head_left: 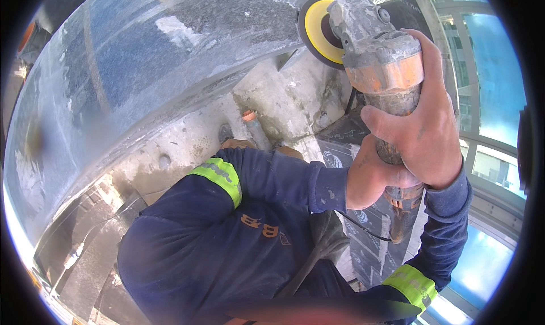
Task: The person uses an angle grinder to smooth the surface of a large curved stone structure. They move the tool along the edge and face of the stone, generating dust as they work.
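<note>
Both my hands hold a dusty angle grinder (pixel 383 72) with a worn orange band, upright at the upper right. My right hand (pixel 434 120) wraps round its body from the right, index finger stretched up along the side. Lower down, my left hand (pixel 369 174) is closed round the grinder's handle end, partly hidden behind the tool and right hand. A yellow disc (pixel 319 32) with a dark rim sits on the grinder's head. Its edge lies beside a large curved grey surface (pixel 153 69) with whitish patches; whether they touch I cannot tell.
A black cord (pixel 366 229) runs from the grinder's lower end toward my body. Below the curved surface is rough concrete (pixel 284 89) with a pipe stub (pixel 256 130) with an orange top. Dark printed sheeting (pixel 369 251) lies underneath. Framed windows (pixel 494 80) line the right side.
</note>
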Available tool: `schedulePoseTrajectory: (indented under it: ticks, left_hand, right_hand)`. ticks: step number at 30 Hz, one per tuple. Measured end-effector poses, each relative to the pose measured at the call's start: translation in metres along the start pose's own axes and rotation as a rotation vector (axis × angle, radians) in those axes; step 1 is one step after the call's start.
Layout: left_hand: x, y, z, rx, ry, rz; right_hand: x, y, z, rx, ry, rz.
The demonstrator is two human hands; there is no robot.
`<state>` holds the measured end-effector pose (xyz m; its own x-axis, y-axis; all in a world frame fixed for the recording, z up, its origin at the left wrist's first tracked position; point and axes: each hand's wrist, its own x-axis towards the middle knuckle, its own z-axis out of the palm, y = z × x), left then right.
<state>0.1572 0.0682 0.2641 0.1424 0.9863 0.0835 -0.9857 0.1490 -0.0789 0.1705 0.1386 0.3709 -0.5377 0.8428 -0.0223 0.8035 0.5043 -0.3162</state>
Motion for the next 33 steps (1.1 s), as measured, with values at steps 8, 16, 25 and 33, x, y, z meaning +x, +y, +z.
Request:
schedulePoseTrajectory:
  ticks: [8,16,25,33]
  left_hand:
    - [0.003,0.003,-0.01,0.05,-0.034,-0.12]
    - [0.002,0.005,-0.008,0.036,-0.054,-0.125]
    - [-0.011,0.004,-0.006,0.036,-0.05,0.049]
    - [-0.003,0.012,-0.013,0.13,-0.095,-0.068]
  right_hand:
    - [0.003,-0.002,0.002,0.071,0.015,0.087]
    - [0.007,-0.007,0.002,0.079,0.009,0.065]
    - [-0.003,-0.011,0.006,0.116,-0.002,-0.013]
    - [0.004,-0.013,0.008,0.093,0.029,0.042]
